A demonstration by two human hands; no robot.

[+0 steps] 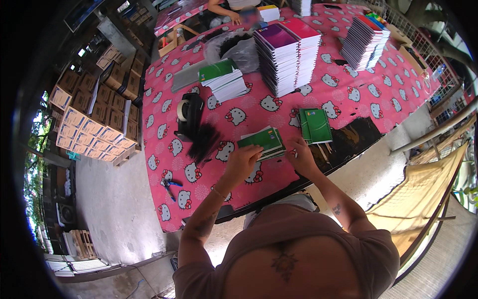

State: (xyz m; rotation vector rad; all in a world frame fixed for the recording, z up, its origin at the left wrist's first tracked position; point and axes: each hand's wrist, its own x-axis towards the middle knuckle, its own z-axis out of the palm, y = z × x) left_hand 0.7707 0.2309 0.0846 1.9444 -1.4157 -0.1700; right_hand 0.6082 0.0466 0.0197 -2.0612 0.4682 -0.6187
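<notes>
A small stack of loose sheets with green covers (264,140) lies in front of me on the pink patterned tablecloth. My left hand (243,162) grips its near left side, fingers bent over the edge. Close by the stack's right edge is my right hand (301,156), its fingers curled together; whatever they pinch is too small to make out. Just beyond that hand lie green wire-bound notebooks (316,125), overlapping each other. Left of the stack sit a dark heap of thin black wires (201,143) and a black tape dispenser (190,117) with a pale roll.
Blue-handled pliers (172,185) lie near the left table edge. Farther back stand a green-covered paper pile (224,82), tall purple and red notebook stacks (286,60) and another notebook stack (362,45). A co-worker's hand (235,19) rests across the table. Cartons (97,112) are piled at left.
</notes>
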